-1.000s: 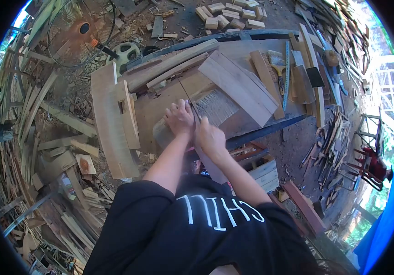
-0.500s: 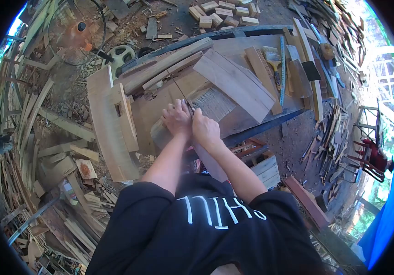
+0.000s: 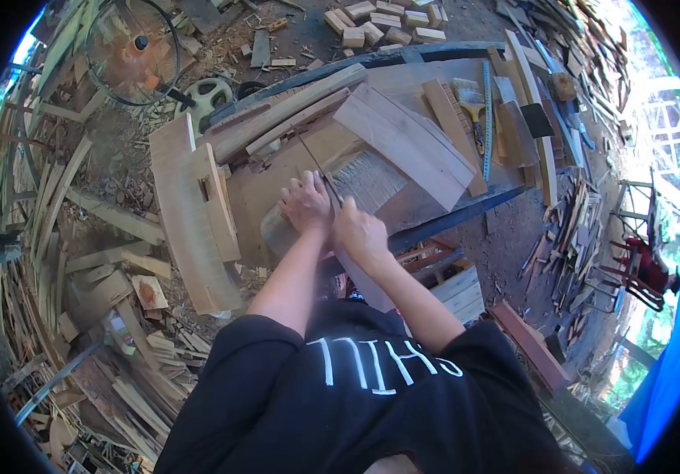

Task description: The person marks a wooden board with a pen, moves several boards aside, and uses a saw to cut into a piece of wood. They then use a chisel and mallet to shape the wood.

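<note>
My right hand (image 3: 362, 235) is closed round the near end of a handsaw; its handle is hidden in my fist. The thin dark saw blade (image 3: 309, 150) shows edge-on and slants away to the upper left. Close against the blade's left side, my left hand (image 3: 307, 207) presses down with bent fingers on a wooden board (image 3: 276, 231). Right of the blade lies a block scored with many parallel cuts (image 3: 367, 182). Between my forearms a pale flat strip (image 3: 363, 280) shows, partly covered by my right hand.
Wide planks (image 3: 407, 142) lie on the bench to the right, near a brush (image 3: 474, 114) and a blue ruler (image 3: 487, 122). A curved board (image 3: 190, 213) stands at the left. Beyond are a fan (image 3: 134, 51) and stacked wood blocks (image 3: 387, 24). Scrap wood covers the ground.
My right hand has drawn back slightly toward my body, and the saw blade's far end has come nearer with it. My left hand stays in place on the board.
</note>
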